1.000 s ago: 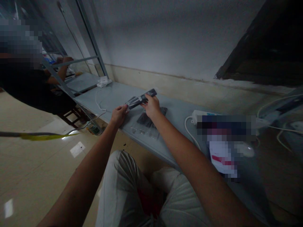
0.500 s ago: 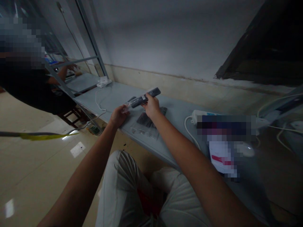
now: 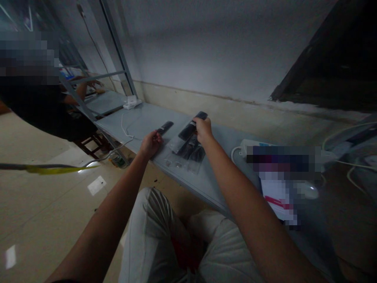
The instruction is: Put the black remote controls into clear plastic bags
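My right hand (image 3: 204, 129) is closed around a long dark bar-shaped item in a clear plastic bag (image 3: 185, 133). It tilts over several similar bagged dark items (image 3: 194, 151) on the grey table. A small white label shows on the held one; its exact kind is too dim to tell. To the left, the fingers of my left hand (image 3: 151, 142) are curled against the near end of another dark bagged item (image 3: 165, 126), seemingly pinching it. The clear bag ends (image 3: 178, 164) spread toward the table's front edge.
A white power strip (image 3: 245, 146) and its cable lie on the right of the grey table (image 3: 215, 186). A white adapter (image 3: 132, 103) with a cord sits at the far left. A metal frame (image 3: 114, 47) rises there, with a seated person in dark clothes (image 3: 38, 106) beyond.
My right hand has moved right with the bagged dark bar, over the others. My left hand has let go of that bag's end and now touches another bagged item.
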Demonstrator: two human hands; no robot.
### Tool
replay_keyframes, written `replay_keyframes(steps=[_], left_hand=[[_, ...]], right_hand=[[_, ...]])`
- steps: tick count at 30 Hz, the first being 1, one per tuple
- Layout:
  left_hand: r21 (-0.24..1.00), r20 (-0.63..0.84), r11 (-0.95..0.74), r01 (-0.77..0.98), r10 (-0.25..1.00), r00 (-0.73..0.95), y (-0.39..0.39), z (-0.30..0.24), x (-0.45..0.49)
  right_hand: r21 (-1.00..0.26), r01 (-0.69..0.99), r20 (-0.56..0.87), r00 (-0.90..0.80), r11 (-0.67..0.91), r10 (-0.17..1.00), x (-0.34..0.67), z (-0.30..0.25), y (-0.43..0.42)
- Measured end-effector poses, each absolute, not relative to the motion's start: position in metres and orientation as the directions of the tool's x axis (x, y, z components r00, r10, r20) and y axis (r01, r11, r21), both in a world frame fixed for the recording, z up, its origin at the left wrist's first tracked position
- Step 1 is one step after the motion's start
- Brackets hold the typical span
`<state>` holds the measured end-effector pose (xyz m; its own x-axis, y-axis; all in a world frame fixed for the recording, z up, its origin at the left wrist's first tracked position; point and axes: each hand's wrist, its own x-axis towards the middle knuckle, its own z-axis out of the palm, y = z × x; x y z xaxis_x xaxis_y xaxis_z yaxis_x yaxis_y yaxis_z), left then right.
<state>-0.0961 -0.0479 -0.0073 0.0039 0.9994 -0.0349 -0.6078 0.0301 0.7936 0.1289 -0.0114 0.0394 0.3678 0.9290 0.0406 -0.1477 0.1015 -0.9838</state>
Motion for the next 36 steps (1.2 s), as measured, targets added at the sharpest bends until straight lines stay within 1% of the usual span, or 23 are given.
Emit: replay_keyframes(steps=[3,6,9,11,14,16,19,24,26,28,31,33,34,36], left_hand=[[0.822,-0.013,0.025,-0.569,1.0,0.025,-0.049,-0.008,-0.096],[0.834,-0.03,0.039,-0.55,0.999,0.025,-0.049,-0.008,-0.097],[0.822,-0.04,0.046,-0.567,0.999,0.023,-0.048,-0.008,-0.097],[0.805,-0.047,0.051,-0.592,0.999,0.021,-0.048,-0.008,-0.097],[0.78,-0.061,0.052,-0.623,0.998,0.007,-0.048,-0.007,-0.096],[0.782,-0.066,0.052,-0.621,0.998,0.0,-0.048,-0.007,-0.095],[0.797,-0.062,0.054,-0.601,0.998,0.008,-0.049,-0.007,-0.095],[0.789,-0.054,0.052,-0.612,0.998,0.016,-0.049,-0.007,-0.096],[0.778,-0.06,0.056,-0.625,0.998,0.014,-0.048,-0.008,-0.096],[0.775,-0.065,0.057,-0.63,0.998,0.01,-0.048,-0.008,-0.096],[0.785,-0.061,0.046,-0.618,0.998,-0.003,-0.049,-0.008,-0.095],[0.802,-0.045,0.035,-0.597,0.999,-0.002,-0.049,-0.008,-0.095],[0.815,-0.032,0.029,-0.579,0.999,0.004,-0.05,-0.008,-0.094],[0.847,0.002,0.01,-0.531,1.0,0.023,-0.05,-0.01,-0.093]], right_hand=[[-1.0,0.006,0.026,0.401,0.026,0.916,0.134,0.036,-0.014],[-0.995,0.099,0.027,0.382,-0.012,0.924,0.134,0.034,-0.017],[-0.977,0.206,0.014,0.337,-0.059,0.941,0.13,0.032,-0.02],[-0.936,0.342,0.02,0.3,-0.088,0.954,0.129,0.031,-0.022],[-0.825,0.558,0.063,0.251,-0.091,0.966,0.13,0.031,-0.025],[-0.763,0.643,0.098,0.222,-0.07,0.97,0.131,0.031,-0.028],[-0.748,0.662,0.128,0.22,-0.051,0.967,0.132,0.031,-0.033],[-0.8,0.594,0.077,0.246,-0.087,0.966,0.132,0.032,-0.037],[-0.799,0.593,0.061,0.247,-0.101,0.967,0.13,0.034,-0.038],[-0.736,0.669,0.05,0.206,-0.103,0.977,0.129,0.037,-0.041],[-0.509,0.857,0.004,0.099,-0.083,0.995,0.128,0.044,-0.047],[-0.38,0.922,-0.028,0.067,-0.073,0.997,0.127,0.051,-0.051],[-0.346,0.935,-0.03,0.067,-0.074,0.997,0.127,0.054,-0.053],[-0.317,0.945,-0.007,0.082,-0.08,0.997,0.127,0.06,-0.056]])
